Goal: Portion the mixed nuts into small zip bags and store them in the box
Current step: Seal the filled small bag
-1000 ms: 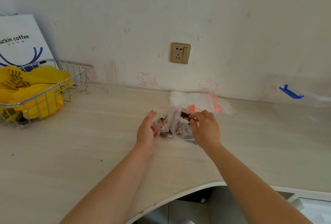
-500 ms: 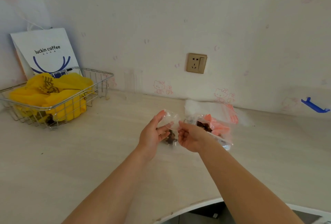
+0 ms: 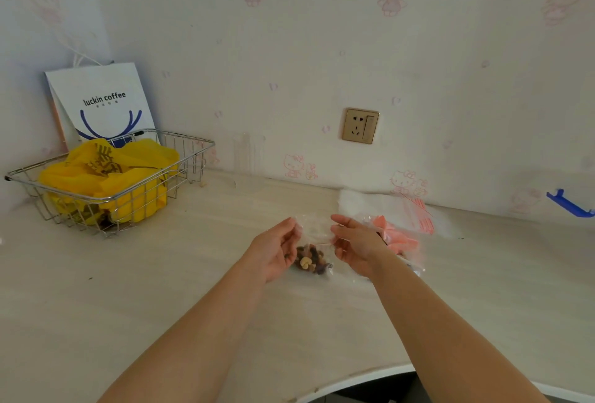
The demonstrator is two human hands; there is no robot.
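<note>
A small clear zip bag (image 3: 314, 235) hangs upright above the desk with a clump of mixed nuts (image 3: 310, 261) in its bottom. My left hand (image 3: 273, 249) pinches its top left corner and my right hand (image 3: 355, 246) pinches its top right corner. Behind my right hand lies the larger clear bag with pink packaging (image 3: 396, 236), partly hidden by my wrist. A stack of clear zip bags with red print (image 3: 386, 209) lies against the wall. A blue clip (image 3: 568, 204) of a clear box shows at the far right edge; the box itself is hard to make out.
A wire basket (image 3: 128, 190) with yellow plastic bags stands at the back left, a white paper coffee bag (image 3: 103, 103) behind it. A wall socket (image 3: 360, 125) sits above the desk. The desk's curved front edge (image 3: 354, 377) runs below my arms.
Both hands have lifted the small bag of nuts off the big bag and spread apart along its top. The camera has tilted up and turned left.
</note>
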